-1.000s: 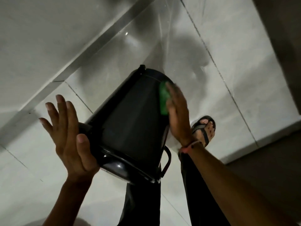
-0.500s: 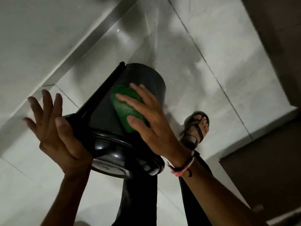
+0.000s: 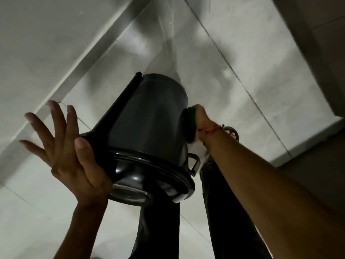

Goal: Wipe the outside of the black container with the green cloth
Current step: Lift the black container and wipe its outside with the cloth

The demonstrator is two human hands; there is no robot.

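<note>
Head view: the round black plastic container (image 3: 149,131) hangs tilted above the tiled floor (image 3: 252,58). Left hand (image 3: 74,157) braces its lid end, fingers splayed. Right hand (image 3: 200,116) presses the green cloth (image 3: 191,116) to the right wall, fingers hidden. Best with firm, overlapping strokes.

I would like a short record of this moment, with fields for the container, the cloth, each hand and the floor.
container: black container, tilted, lid end toward the camera, held off the floor
cloth: green cloth, pressed on the container's right side
left hand: left hand, palm on the rim, fingers spread open
right hand: right hand, pressing the cloth, mostly hidden
floor: pale tiled floor
</note>
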